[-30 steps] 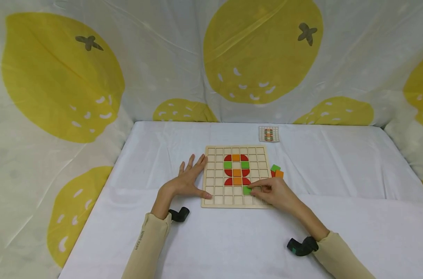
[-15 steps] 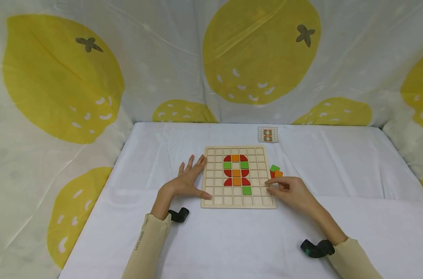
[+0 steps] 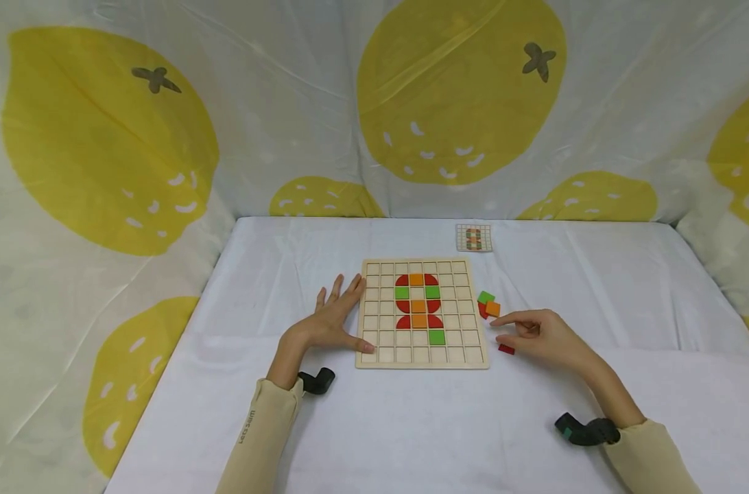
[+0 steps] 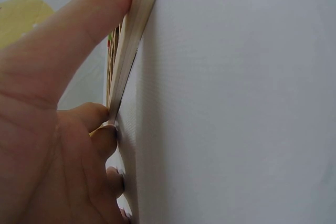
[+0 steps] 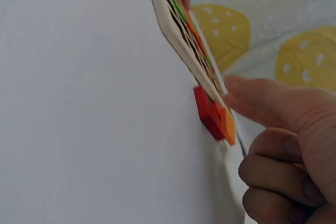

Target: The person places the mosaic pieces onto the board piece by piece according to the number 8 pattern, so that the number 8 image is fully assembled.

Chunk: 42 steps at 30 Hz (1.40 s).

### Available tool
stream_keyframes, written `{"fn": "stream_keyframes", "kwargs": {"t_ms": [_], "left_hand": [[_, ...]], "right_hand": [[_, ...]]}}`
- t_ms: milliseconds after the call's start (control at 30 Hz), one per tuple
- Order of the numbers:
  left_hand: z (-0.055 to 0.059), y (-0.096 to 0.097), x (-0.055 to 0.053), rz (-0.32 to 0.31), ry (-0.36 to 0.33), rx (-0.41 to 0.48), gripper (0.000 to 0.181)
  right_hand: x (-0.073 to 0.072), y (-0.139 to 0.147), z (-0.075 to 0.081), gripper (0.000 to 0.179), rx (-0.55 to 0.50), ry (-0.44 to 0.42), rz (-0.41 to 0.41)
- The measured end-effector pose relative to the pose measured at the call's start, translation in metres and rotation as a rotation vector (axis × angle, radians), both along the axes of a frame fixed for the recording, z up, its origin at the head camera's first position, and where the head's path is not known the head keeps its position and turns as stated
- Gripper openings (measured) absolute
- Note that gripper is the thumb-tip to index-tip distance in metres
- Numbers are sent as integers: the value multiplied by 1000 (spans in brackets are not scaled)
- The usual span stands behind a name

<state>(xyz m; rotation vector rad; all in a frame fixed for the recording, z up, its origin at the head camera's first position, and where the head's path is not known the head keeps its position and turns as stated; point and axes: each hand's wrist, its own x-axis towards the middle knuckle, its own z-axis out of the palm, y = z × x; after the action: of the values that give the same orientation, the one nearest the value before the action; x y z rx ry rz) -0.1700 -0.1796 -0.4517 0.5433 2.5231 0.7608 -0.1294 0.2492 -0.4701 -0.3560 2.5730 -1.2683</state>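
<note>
A wooden grid board (image 3: 374, 309) lies on the white-covered table in the head view. Red curved pieces, orange squares and green squares fill some of its cells, with one green square (image 3: 437, 337) in a lower row. My left hand (image 3: 329, 321) rests at the board's left side, fingertips against the edge and thumb on the lower left corner. Off the board's right side is my right hand (image 3: 544, 335), with a gap between thumb and forefinger and nothing held; its other fingers are curled in. A dark red piece (image 3: 506, 349) lies just below its thumb.
Beside the board's right edge are a loose green square (image 3: 485, 297), an orange square (image 3: 493, 309) and a red piece (image 3: 482, 311), close together. A small pattern card (image 3: 474, 238) lies behind the board. A lemon-print cloth (image 3: 306, 103) hangs behind the table.
My right hand has let go of the green square on the board and moved right, off the board. The dark red piece near its thumb has come into view. The left hand stays put.
</note>
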Motion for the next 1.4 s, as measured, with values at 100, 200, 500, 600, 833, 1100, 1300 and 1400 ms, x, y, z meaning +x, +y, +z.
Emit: {"fn": "stream_keyframes", "kwargs": {"t_ms": [100,200,500,600,833,1100,1300,1400], "left_hand": [[0,1,0,-2,5,-7,135],[-2,0,-1,-5,8,-10,135],[-3,-1,-1,1,1,-3,135],[-3,-1,-1,2,0,-1,136],[-4,-1,-2,5,11,3,135],[-3,0,-1,9,9,-3,135],[-4,0,-2,9,17,-10,136],[-4,0,-2,6,16,-9,136]], "right_hand": [[-2,16,-2,26,-36,-51,44],[-2,28,-4,28,-66,-72,88],[-7,30,-9,24,-100,-77,163],[-7,26,-9,20,-69,-67,133],[-7,15,-11,20,8,1,-25],[-11,18,-8,28,-67,-29,93],[-13,19,-8,23,-78,-24,113],[-13,19,-8,27,-77,-37,100]]}}
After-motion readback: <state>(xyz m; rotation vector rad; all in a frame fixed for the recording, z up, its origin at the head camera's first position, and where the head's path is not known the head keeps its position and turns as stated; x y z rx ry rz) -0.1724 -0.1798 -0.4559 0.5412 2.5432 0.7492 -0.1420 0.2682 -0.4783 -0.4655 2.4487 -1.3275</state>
